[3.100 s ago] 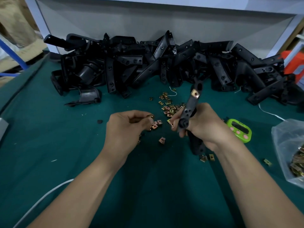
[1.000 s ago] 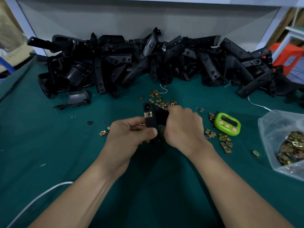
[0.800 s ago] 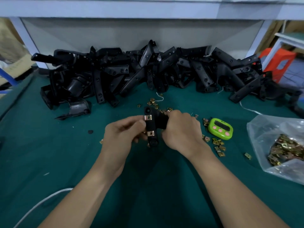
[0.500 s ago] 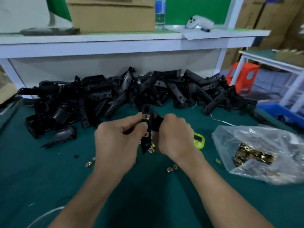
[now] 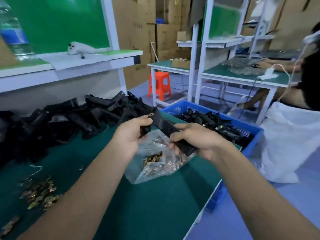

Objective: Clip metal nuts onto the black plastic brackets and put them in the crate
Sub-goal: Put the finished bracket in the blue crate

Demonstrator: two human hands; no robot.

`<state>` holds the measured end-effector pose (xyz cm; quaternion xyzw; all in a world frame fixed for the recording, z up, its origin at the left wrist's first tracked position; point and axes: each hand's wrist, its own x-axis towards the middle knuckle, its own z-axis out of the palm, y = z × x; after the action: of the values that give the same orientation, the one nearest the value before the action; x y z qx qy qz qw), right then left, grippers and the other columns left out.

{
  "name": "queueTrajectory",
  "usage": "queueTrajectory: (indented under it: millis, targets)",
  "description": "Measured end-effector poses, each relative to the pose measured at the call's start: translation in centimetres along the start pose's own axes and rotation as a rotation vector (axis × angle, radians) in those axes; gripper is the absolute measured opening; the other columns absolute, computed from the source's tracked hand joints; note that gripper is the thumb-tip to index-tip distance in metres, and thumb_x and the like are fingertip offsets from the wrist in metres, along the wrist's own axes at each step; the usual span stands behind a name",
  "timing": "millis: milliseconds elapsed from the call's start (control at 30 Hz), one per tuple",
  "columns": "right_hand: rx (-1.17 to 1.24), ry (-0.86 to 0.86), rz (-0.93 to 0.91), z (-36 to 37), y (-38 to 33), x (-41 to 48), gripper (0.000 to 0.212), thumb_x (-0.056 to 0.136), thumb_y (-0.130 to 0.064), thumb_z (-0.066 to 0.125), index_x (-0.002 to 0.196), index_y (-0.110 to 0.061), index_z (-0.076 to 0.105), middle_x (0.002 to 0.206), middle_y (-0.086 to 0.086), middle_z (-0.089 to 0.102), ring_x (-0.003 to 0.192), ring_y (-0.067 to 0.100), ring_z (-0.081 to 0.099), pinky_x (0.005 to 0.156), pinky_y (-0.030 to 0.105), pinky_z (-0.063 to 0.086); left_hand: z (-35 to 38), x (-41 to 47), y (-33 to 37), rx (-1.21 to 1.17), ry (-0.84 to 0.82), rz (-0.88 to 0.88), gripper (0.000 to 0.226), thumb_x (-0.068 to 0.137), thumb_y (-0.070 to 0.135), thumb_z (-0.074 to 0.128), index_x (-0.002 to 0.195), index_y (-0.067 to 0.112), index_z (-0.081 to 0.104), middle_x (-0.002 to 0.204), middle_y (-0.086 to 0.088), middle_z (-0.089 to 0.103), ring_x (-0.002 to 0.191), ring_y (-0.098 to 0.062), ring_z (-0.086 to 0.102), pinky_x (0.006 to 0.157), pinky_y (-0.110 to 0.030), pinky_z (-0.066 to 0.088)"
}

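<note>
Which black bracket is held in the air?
The bracket gripped by left hand and right hand above the bag; the rest lie on the table or in the blue crate.

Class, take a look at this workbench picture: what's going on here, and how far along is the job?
A person holds one black bracket in both hands: the left hand grips one end and the right hand grips the other. A metal nut is clipped on near its top. The bracket is above a clear bag of nuts on the green table, not yet in the blue crate to the right, which already holds brackets. A pile of brackets waits at the back.
</note>
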<state>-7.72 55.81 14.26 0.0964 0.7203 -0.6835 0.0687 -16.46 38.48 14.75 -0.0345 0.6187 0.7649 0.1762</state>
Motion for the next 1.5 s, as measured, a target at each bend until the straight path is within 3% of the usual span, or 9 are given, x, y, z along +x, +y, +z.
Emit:
queueTrajectory:
  millis: [167,333,400,500,600,867,1000,1200,1500]
  targets:
    - [0.371,0.112,0.224,-5.5,3.9,0.9,0.028,0.099,-0.009,0.045,0.124,-0.003,0.059,0.084,0.015,0.072,0.055,0.018,0.064,0.043,0.023,0.036,8.1,4.3,-1.5,0.159,-0.058,-0.073,0.006,0.094,0.004,0.067,0.092,0.01,0.068,0.09,-0.008,0.064,0.067,-0.015,0.057,0.039,-0.016,0.046]
    - [0.787,0.409,0.19,-10.7,1.1,7.2,0.033,0.104,-0.035,0.05,0.108,-0.003,0.057,0.099,0.023,0.067,0.091,0.033,0.067,0.075,0.045,0.059,13.1,5.9,0.3,-0.049,-0.229,-0.17,0.051,0.099,0.028,0.066,0.141,0.007,0.046,0.131,-0.02,0.051,0.127,-0.032,0.056,0.087,-0.038,0.053]
    - [0.615,0.477,0.233,-10.7,2.0,9.4,0.035,0.103,-0.043,0.05,0.109,-0.009,0.054,0.105,0.021,0.059,0.102,0.035,0.065,0.084,0.048,0.056,13.4,5.7,0.4,0.058,-0.209,-0.112,0.05,0.097,0.022,0.068,0.141,0.005,0.049,0.13,-0.017,0.054,0.122,-0.028,0.058,0.086,-0.037,0.053]
    - [0.316,0.58,0.198,-7.5,3.7,11.9,0.016,0.095,-0.027,0.057,0.087,-0.013,0.055,0.077,0.007,0.056,0.065,0.023,0.059,0.056,0.028,0.046,10.7,6.6,1.4,0.185,-0.126,0.098,0.029,0.091,0.001,0.067,0.118,0.01,0.071,0.106,-0.005,0.07,0.098,-0.016,0.066,0.077,-0.026,0.055]
    - [-0.109,0.803,0.052,-4.2,3.5,13.5,0.017,0.087,-0.021,0.06,0.094,-0.016,0.075,0.091,0.005,0.072,0.085,0.027,0.065,0.075,0.034,0.054,3.7,7.4,3.2,0.16,-0.044,0.208,0.027,0.089,-0.006,0.062,0.094,0.017,0.075,0.089,0.002,0.079,0.084,-0.009,0.073,0.077,-0.021,0.055]
    - [-0.539,0.36,-0.299,8.3,-2.8,14.9,0.025,0.082,-0.011,0.055,0.08,-0.021,0.077,0.088,0.002,0.077,0.085,0.023,0.069,0.081,0.034,0.059,-18.1,5.7,4.2,0.129,0.425,0.236,0.026,0.097,0.002,0.057,0.094,0.023,0.073,0.095,0.002,0.078,0.077,-0.005,0.069,0.07,-0.02,0.049]
    - [-0.784,0.043,-0.248,15.9,-4.8,17.4,0.037,0.089,-0.014,0.059,0.121,0.003,0.068,0.115,0.026,0.069,0.084,0.04,0.064,0.082,0.052,0.058,-26.1,1.5,3.1,0.146,0.591,0.228,0.024,0.095,0.002,0.059,0.094,0.019,0.075,0.089,0.002,0.08,0.079,-0.01,0.071,0.07,-0.023,0.051]
    - [-1.055,-0.221,-0.163,26.2,-2.9,20.9,0.069,0.102,-0.036,0.057,0.156,-0.005,0.029,0.161,0.008,0.033,0.125,0.031,0.055,0.102,0.04,0.048,-34.2,-5.2,0.2,0.309,0.715,0.186,0.027,0.089,-0.005,0.06,0.089,0.015,0.079,0.087,-0.002,0.08,0.083,-0.016,0.068,0.072,-0.025,0.048]
    - [-0.763,-0.215,-0.247,39.3,2.5,22.2,0.086,0.094,-0.045,0.066,0.16,-0.027,0.014,0.106,0.005,0.068,0.086,0.024,0.066,0.063,0.037,0.053,-38.5,-12.2,-4.6,0.597,0.831,0.07,0.028,0.09,-0.002,0.062,0.097,0.018,0.079,0.089,0.006,0.075,0.086,-0.007,0.065,0.066,-0.008,0.046]
